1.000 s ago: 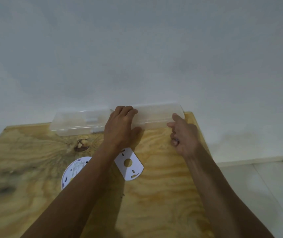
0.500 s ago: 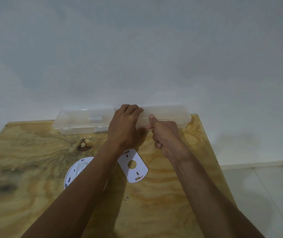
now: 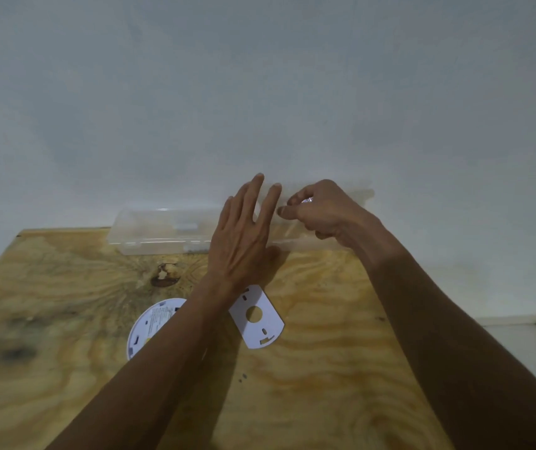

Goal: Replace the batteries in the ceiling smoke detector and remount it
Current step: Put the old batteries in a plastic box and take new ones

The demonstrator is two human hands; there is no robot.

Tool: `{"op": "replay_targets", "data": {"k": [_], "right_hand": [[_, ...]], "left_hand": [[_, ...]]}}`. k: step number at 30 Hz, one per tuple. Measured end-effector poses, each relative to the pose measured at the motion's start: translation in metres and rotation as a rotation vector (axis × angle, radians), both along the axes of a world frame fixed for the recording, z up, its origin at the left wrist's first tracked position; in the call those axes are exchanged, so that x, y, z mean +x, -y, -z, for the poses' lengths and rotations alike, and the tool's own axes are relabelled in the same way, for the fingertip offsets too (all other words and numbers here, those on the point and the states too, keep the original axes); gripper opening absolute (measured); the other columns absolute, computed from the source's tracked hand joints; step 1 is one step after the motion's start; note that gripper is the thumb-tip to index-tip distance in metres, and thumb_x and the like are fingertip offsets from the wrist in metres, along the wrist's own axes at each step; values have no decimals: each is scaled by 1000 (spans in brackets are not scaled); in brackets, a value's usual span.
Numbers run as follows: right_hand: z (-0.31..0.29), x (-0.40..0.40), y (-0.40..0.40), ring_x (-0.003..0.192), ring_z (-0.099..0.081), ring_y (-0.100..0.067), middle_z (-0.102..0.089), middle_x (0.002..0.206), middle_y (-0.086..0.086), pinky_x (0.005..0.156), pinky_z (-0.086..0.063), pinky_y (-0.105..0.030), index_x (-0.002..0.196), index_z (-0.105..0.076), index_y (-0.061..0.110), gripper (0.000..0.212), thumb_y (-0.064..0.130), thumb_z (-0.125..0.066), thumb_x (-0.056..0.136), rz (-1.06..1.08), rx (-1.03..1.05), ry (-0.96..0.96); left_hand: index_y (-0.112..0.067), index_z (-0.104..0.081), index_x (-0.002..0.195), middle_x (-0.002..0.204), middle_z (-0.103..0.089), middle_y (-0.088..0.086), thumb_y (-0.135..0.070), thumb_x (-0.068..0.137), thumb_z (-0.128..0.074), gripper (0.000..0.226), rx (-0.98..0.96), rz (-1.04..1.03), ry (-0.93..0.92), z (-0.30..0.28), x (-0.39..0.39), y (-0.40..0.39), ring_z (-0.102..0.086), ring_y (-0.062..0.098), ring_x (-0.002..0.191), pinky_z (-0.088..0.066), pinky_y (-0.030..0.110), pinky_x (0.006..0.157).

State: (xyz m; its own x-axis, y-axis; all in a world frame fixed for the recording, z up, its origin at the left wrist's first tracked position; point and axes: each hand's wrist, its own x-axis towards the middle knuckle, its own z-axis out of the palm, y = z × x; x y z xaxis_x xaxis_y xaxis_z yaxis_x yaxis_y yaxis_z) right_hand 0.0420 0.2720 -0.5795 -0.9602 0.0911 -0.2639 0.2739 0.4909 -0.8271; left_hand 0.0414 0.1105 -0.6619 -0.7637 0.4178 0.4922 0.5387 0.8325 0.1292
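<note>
Clear plastic box (image 3: 162,231) sits at the board's (image 3: 325,368) far edge, contents unclear; your left hand (image 3: 243,241) spreads flat, your right hand (image 3: 321,212) pinches something small. White round detector (image 3: 149,326) lies face-down beside its plate (image 3: 256,316).

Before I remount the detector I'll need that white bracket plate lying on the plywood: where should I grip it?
Take the mounting plate by its rounded near-right end, coming from the right where the board is bare. It lies flat, so probably slide a fingertip under that free edge or hook the centre hole. Its far end sits under the left hand and forearm.
</note>
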Motion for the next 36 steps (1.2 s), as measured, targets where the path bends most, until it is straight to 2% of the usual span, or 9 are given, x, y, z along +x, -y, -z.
{"op": "replay_targets", "data": {"k": [4,6,13,17,22,24,26,30,36], "right_hand": [[4,-9,-5,95,-64,-22,-64,119,-5,68,-51,-25,127,-64,12,41,5,-64,87,-154,169,-35],[10,-12,-5,114,-61,-24,-61,131,-5,82,-46,-25,127,-63,11,38,7,-63,90,-242,387,-101],[29,-17,-7,101,-66,-27,-72,111,-11,78,-49,-27,107,-74,6,20,3,-66,89,-289,645,-108],[36,-11,-7,104,-63,-31,-66,116,-15,88,-54,-36,112,-69,8,31,-2,-68,84,-186,633,-199],[24,8,-13,93,-66,-25,-68,109,-8,74,-54,-34,106,-69,14,28,-3,-67,84,5,676,-589],[13,13,-23,100,-61,-25,-61,119,-5,66,-47,-32,119,-63,16,39,-1,-68,85,31,811,-669],[7,12,-38,114,-52,-26,-55,129,-4,64,-44,-33,132,-55,21,49,6,-68,87,-4,954,-591],[6,11,-60,121,-46,-27,-65,122,-3,80,-48,-40,134,-57,26,40,33,-62,95,-102,968,-454],[18,33,-61,116,-50,-25,-68,120,-3,87,-47,-40,130,-64,22,40,37,-65,93,-165,943,-486]], "left_hand": [[-7,-26,157,161,-31,25,-45,66,-85,115,-64,-40,-35,0,-2,-1,-34,46,144,-38,56,114],[-6,-27,156,156,-38,24,-43,63,-88,117,-88,-51,-51,-2,-3,-2,-39,45,139,-41,56,112],[-4,-34,155,154,-44,22,-44,56,-91,121,-133,-81,-86,-5,-3,-3,-46,43,134,-45,56,108],[-6,-32,156,155,-42,20,-49,59,-89,121,-148,-95,-84,-4,-3,-3,-44,41,135,-44,57,108],[-6,-32,157,156,-41,20,-51,62,-87,118,-152,-110,-75,-4,0,-4,-45,42,137,-42,59,109],[-6,-33,156,155,-43,20,-52,63,-88,117,-152,-117,-87,-3,0,-4,-47,42,136,-43,59,109],[-7,-36,155,153,-45,19,-50,61,-90,117,-159,-131,-96,-2,0,-4,-49,42,134,-43,59,108],[-9,-42,151,148,-49,18,-46,61,-91,109,-184,-159,-97,1,3,-6,-50,40,132,-43,59,108],[-11,-57,129,127,-60,14,-27,75,-78,61,-223,-149,-99,3,7,-13,-57,37,117,-44,53,106]]}}
